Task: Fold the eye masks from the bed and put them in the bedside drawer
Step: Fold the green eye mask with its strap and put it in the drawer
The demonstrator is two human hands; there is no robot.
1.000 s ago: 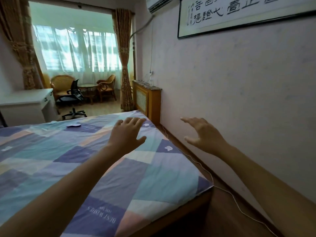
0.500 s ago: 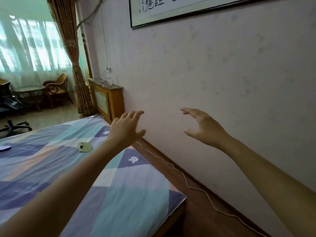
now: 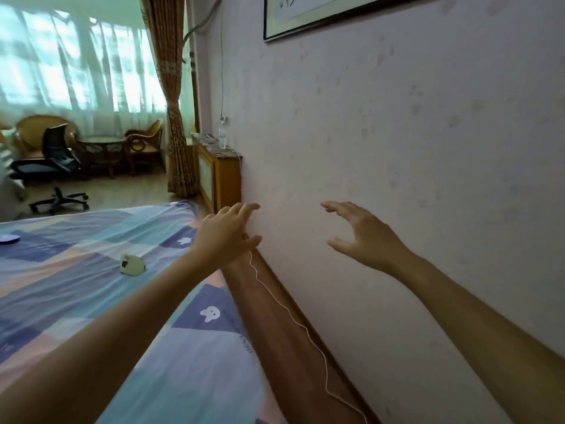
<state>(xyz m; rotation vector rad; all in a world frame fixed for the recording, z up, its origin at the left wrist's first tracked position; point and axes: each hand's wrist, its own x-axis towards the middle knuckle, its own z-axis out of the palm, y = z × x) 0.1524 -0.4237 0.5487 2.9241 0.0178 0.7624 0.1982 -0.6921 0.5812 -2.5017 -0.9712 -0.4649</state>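
While both your hands hang empty, nothing is folded yet, so read the head view like this:

Head view, L hand: left hand [image 3: 224, 232] sits at frame centre, fingers spread and relaxed, gripping nothing, raised over the bed's far edge.
Head view, R hand: right hand [image 3: 363, 232] is right of centre against the wall [image 3: 397, 148], fingers apart and lightly curved, also holding nothing.
Masks: pale eye mask [image 3: 132, 264] lies on the bed [image 3: 76, 286], left of centre, below-left of your L hand and apart from it. A darker, flat purple item [image 3: 9, 239] at the far left edge may be a 2nd mask; too small to tell.
Drawer: bedside drawer isn't in frame. The wooden cabinet [image 3: 218, 175] at centre by the wall looks like a radiator cover, not a nightstand.
Hazard: white cord [image 3: 290, 313] runs along the floor betw. bed and wall; mind your feet.
Step (my read): reach for the pale mask first.
How to do it well: bring L hand down-left, pinch the mask at one end, lay it flat, tuck the strap in, fold end to end w/ both hands before you carry it.
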